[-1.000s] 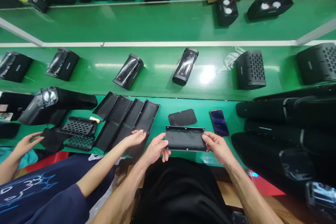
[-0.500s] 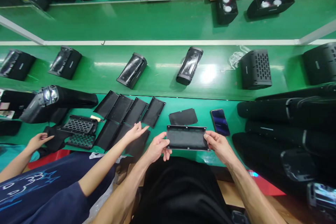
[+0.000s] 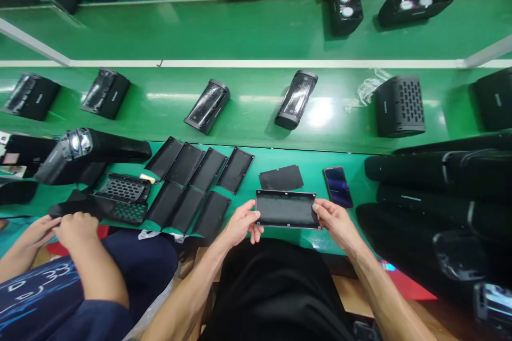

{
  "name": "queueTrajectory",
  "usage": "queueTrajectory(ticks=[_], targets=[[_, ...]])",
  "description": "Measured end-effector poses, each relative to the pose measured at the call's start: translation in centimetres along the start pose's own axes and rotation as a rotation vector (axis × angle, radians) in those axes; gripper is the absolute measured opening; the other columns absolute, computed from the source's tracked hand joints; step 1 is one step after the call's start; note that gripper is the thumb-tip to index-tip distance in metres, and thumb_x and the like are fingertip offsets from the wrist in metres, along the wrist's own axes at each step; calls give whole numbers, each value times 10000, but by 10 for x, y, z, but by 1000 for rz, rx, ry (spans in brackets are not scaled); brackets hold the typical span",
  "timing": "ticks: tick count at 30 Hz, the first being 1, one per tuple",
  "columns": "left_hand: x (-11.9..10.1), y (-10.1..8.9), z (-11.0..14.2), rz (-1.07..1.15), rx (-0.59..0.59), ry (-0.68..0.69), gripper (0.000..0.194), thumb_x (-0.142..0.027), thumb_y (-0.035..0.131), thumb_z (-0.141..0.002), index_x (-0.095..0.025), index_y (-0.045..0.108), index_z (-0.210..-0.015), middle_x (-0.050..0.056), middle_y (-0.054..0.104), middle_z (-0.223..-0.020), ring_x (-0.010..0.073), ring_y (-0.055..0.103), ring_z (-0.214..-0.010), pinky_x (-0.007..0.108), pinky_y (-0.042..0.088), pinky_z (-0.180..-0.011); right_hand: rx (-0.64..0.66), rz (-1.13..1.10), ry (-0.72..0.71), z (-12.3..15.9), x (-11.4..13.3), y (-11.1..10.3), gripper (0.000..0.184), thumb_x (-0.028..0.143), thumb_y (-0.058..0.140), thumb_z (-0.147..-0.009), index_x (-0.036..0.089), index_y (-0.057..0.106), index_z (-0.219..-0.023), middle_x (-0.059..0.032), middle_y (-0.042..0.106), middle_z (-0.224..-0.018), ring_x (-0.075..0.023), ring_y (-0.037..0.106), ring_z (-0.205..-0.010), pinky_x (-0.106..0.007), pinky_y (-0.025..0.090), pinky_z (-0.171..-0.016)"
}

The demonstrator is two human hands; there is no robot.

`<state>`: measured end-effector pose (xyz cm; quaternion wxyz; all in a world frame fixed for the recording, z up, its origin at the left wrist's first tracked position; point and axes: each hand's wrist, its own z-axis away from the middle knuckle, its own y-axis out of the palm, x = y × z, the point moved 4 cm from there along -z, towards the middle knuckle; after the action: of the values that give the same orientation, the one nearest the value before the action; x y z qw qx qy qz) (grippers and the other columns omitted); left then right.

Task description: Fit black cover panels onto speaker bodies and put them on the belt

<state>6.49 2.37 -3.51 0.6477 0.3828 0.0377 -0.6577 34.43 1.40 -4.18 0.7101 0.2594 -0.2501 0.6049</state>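
Note:
Above the front edge of the green table I hold a black speaker grille panel, a shallow rectangular frame with small tabs along its long sides. My left hand grips its left end, with the thumb on the rim and the lower fingers curled underneath. At the opposite end, my right hand pinches the edge between thumb and fingers. Just behind the panel lie thin black sheets, overlapping each other. Several similar black panels are laid out in rows to the left.
A phone lies right of the sheets. Long black speakers crowd the right side. Speakers stand on the green belt behind. At left, a co-worker's hands handle dark material beside perforated grilles.
The co-worker's outstretched arm has drawn back from the panels to the dark material at left. My hands keep the panel in nearly the same place. The view has shifted slightly.

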Motion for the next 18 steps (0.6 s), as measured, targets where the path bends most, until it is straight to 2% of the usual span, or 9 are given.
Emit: queueTrajectory(ticks=[13, 18], targets=[[0, -3, 3, 45, 65, 51, 525, -528, 773, -809, -195, 478, -1088, 8, 719, -629, 163, 650, -409, 183, 450, -360, -2, 30, -48, 7, 10, 1, 505, 618, 853, -719, 186, 702, -932, 18, 610, -675, -118, 458, -547, -255, 370, -538], [-1, -4, 3, 23, 49, 54, 520, -493, 781, -795, -193, 478, -1093, 7, 717, -630, 165, 651, -411, 187, 455, -359, -12, 62, -78, 7, 11, 2, 484, 600, 845, -733, 186, 717, -949, 23, 584, -639, -133, 452, -551, -268, 369, -546]])
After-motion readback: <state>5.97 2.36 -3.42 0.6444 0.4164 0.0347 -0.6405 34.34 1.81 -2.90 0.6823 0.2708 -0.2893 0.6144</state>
